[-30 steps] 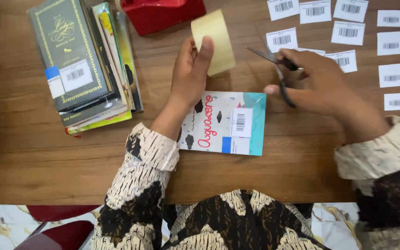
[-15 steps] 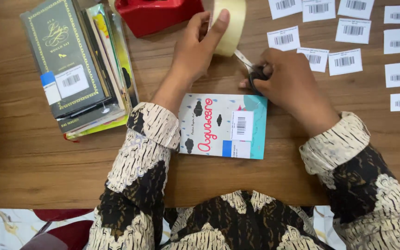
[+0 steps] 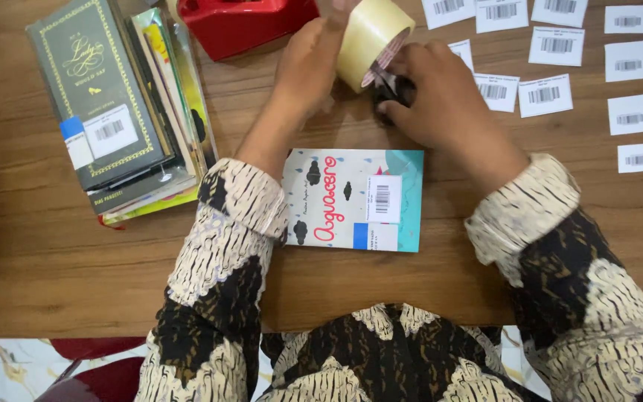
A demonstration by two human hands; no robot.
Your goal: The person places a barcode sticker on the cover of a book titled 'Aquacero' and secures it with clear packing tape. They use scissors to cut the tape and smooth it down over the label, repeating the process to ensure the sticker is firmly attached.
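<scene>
— So, where is the strip of tape [image 3: 370, 41]?
— Raised over the worktop [image 3: 76, 260], pinched in the left hand [image 3: 308, 65], in front of the red dispenser [image 3: 243, 22].
— And the right hand [image 3: 440, 104]?
— Clenched on black scissors [image 3: 387, 83], blades at the tape.
— Anything below?
— A pale book [image 3: 351, 199]; barcode labels [image 3: 552, 93] lie right.

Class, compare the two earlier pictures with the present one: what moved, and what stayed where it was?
The right hand swung the scissors in from the right to the strip of tape, which the left hand raised toward the red dispenser. The small book, book stack and labels stayed put.
</scene>
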